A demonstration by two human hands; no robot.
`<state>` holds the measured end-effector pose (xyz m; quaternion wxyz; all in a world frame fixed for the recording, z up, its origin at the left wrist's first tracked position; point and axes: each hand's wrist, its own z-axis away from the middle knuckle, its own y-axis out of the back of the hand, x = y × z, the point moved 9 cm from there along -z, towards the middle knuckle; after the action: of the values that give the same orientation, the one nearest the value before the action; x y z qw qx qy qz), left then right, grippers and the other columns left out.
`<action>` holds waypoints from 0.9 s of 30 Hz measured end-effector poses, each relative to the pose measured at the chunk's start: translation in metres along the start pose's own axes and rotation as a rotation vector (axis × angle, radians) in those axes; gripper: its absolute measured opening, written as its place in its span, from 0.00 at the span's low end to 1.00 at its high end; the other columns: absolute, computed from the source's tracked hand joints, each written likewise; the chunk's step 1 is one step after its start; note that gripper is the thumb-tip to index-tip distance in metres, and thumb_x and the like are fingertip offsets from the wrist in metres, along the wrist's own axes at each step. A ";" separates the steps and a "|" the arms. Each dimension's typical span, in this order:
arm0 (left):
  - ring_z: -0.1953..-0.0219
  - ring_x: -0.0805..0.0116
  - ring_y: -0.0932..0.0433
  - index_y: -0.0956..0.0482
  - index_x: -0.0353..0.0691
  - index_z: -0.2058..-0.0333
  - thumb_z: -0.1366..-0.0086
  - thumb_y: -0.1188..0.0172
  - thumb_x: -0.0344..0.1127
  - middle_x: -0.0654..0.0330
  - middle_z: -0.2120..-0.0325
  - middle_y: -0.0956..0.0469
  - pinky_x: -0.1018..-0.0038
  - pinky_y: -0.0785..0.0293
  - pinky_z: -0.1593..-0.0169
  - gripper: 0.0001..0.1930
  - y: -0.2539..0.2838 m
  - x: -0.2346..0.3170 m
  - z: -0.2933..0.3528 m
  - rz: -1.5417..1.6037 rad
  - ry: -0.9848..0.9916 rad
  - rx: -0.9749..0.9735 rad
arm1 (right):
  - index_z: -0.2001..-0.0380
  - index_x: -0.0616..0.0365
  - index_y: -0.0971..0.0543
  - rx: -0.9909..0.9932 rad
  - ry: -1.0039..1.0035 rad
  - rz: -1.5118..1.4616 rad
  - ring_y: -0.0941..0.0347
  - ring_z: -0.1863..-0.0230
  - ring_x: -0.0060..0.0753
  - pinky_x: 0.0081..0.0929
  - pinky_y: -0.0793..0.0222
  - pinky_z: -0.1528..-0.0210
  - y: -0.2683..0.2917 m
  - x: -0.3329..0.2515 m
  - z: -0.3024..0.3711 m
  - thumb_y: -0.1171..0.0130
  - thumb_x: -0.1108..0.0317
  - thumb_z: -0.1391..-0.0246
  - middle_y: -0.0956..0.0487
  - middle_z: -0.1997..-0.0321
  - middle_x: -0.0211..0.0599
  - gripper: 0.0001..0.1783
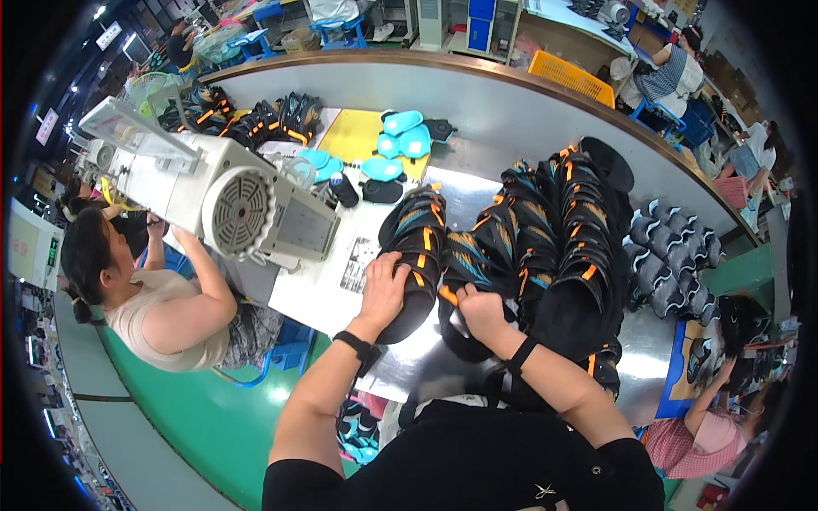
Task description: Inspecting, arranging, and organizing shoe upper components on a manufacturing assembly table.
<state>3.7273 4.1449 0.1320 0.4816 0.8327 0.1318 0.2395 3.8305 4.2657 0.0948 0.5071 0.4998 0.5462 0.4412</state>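
Nested black shoe uppers with orange tabs [419, 223] form a short row on the metal table in front of me. My left hand [385, 289] rests on this row's near left side, its fingers curled over the uppers. Just to the right, my right hand [484, 313] is closed on the edge of a black shoe upper with teal and orange marks [467, 255], beside its orange tab. What lies under the right fingers is hidden. Longer rows of the same nested uppers [588, 230] stand right of that hand. Both wrists wear black bands.
A white sewing machine [247, 204] stands at left, with a seated person [162, 298] beyond it. Teal pads [402, 134] lie on a yellow sheet at the back. Grey uppers [673, 255] are stacked at right. A raised partition [477, 85] bounds the table's far side.
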 end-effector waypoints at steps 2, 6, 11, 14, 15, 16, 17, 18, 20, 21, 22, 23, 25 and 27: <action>0.46 0.50 0.35 0.27 0.38 0.53 0.49 0.45 0.24 0.52 0.49 0.31 0.58 0.39 0.44 0.21 -0.006 -0.012 -0.024 -0.028 -0.029 0.100 | 0.72 0.56 0.24 -0.031 -0.021 0.020 0.22 0.74 0.36 0.30 0.28 0.74 -0.012 0.005 0.005 0.40 0.73 0.62 0.24 0.71 0.37 0.09; 0.44 0.51 0.35 0.32 0.41 0.44 0.46 0.46 0.26 0.52 0.46 0.33 0.57 0.38 0.45 0.27 -0.041 -0.019 -0.056 -0.151 -0.117 -0.097 | 0.73 0.59 0.26 0.006 -0.027 -0.222 0.23 0.72 0.41 0.35 0.29 0.73 0.022 0.000 0.036 0.39 0.70 0.58 0.28 0.74 0.38 0.09; 0.44 0.54 0.35 0.34 0.48 0.41 0.40 0.50 0.32 0.56 0.46 0.32 0.58 0.37 0.46 0.26 -0.059 -0.032 -0.068 -0.389 -0.186 -0.066 | 0.71 0.58 0.27 0.027 -0.064 -0.409 0.24 0.71 0.44 0.38 0.28 0.71 0.064 -0.017 0.057 0.36 0.71 0.62 0.27 0.71 0.37 0.13; 0.40 0.54 0.38 0.37 0.50 0.38 0.47 0.39 0.32 0.54 0.44 0.34 0.55 0.41 0.42 0.35 -0.040 -0.017 -0.079 -0.302 -0.095 -0.208 | 0.69 0.57 0.26 0.159 -0.070 -0.469 0.24 0.72 0.43 0.36 0.28 0.73 0.096 -0.016 0.067 0.37 0.72 0.62 0.25 0.69 0.36 0.13; 0.40 0.53 0.39 0.37 0.46 0.39 0.49 0.35 0.33 0.52 0.44 0.35 0.54 0.42 0.42 0.36 -0.012 0.000 -0.079 -0.218 -0.115 -0.114 | 0.69 0.56 0.26 0.218 -0.074 -0.467 0.24 0.73 0.42 0.36 0.28 0.74 0.105 -0.015 0.069 0.38 0.72 0.63 0.26 0.71 0.36 0.13; 0.41 0.53 0.38 0.35 0.43 0.41 0.47 0.36 0.33 0.51 0.45 0.34 0.55 0.42 0.42 0.33 0.013 0.022 -0.079 -0.104 -0.114 -0.070 | 0.69 0.56 0.25 0.241 -0.081 -0.471 0.25 0.74 0.41 0.36 0.29 0.74 0.106 -0.013 0.073 0.38 0.72 0.63 0.27 0.72 0.35 0.13; 0.42 0.52 0.37 0.34 0.40 0.42 0.45 0.37 0.34 0.51 0.46 0.33 0.56 0.41 0.43 0.30 0.035 0.039 -0.072 0.002 -0.111 -0.020 | 0.69 0.56 0.25 0.271 -0.077 -0.474 0.25 0.76 0.41 0.35 0.30 0.75 0.106 -0.012 0.074 0.38 0.72 0.63 0.28 0.73 0.35 0.13; 0.46 0.52 0.33 0.28 0.36 0.50 0.43 0.39 0.35 0.52 0.51 0.29 0.59 0.39 0.44 0.22 0.043 0.045 -0.057 0.134 -0.051 -0.026 | 0.69 0.56 0.25 0.282 -0.079 -0.475 0.25 0.76 0.41 0.35 0.30 0.75 0.107 -0.014 0.076 0.38 0.72 0.63 0.28 0.73 0.35 0.13; 0.55 0.52 0.27 0.19 0.38 0.63 0.38 0.41 0.40 0.54 0.65 0.21 0.56 0.36 0.48 0.11 0.026 0.048 -0.011 0.344 0.134 -0.161 | 0.69 0.56 0.25 0.276 -0.048 -0.475 0.26 0.76 0.40 0.35 0.31 0.77 0.106 -0.025 0.075 0.37 0.71 0.64 0.29 0.75 0.34 0.13; 0.60 0.54 0.24 0.18 0.39 0.64 0.37 0.40 0.43 0.53 0.67 0.20 0.60 0.31 0.53 0.13 0.005 0.048 0.015 0.489 0.305 -0.341 | 0.69 0.56 0.25 0.282 -0.031 -0.479 0.26 0.76 0.40 0.35 0.31 0.77 0.107 -0.030 0.076 0.37 0.71 0.64 0.29 0.75 0.34 0.13; 0.65 0.73 0.22 0.19 0.36 0.66 0.36 0.39 0.38 0.61 0.68 0.19 0.77 0.29 0.58 0.10 -0.014 0.049 0.041 0.778 0.612 -0.512 | 0.68 0.56 0.25 0.286 0.009 -0.483 0.27 0.76 0.40 0.35 0.32 0.77 0.107 -0.036 0.079 0.37 0.71 0.64 0.30 0.74 0.35 0.14; 0.63 0.81 0.25 0.19 0.35 0.64 0.36 0.38 0.36 0.64 0.67 0.19 0.82 0.30 0.57 0.09 -0.022 0.056 0.061 1.170 0.872 -0.483 | 0.67 0.56 0.26 0.290 0.050 -0.486 0.27 0.75 0.41 0.35 0.33 0.78 0.108 -0.042 0.081 0.37 0.70 0.64 0.30 0.73 0.35 0.15; 0.64 0.80 0.24 0.19 0.34 0.62 0.37 0.37 0.33 0.63 0.68 0.19 0.82 0.30 0.57 0.09 -0.013 0.063 0.075 1.478 0.970 -0.362 | 0.63 0.56 0.26 0.195 0.086 -0.570 0.25 0.74 0.35 0.30 0.32 0.78 0.104 -0.049 0.083 0.37 0.70 0.56 0.27 0.69 0.34 0.15; 0.65 0.80 0.24 0.20 0.32 0.62 0.37 0.37 0.32 0.62 0.67 0.19 0.82 0.30 0.59 0.09 -0.007 0.065 0.092 1.429 0.962 -0.360 | 0.61 0.57 0.24 0.064 -0.300 -1.349 0.25 0.72 0.21 0.20 0.30 0.76 0.069 -0.030 0.086 0.39 0.73 0.49 0.24 0.62 0.27 0.11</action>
<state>3.8313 4.1094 0.1051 0.2326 0.4361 -0.2721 0.8256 3.9225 4.2412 0.1581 0.7259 0.1212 0.6743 -0.0611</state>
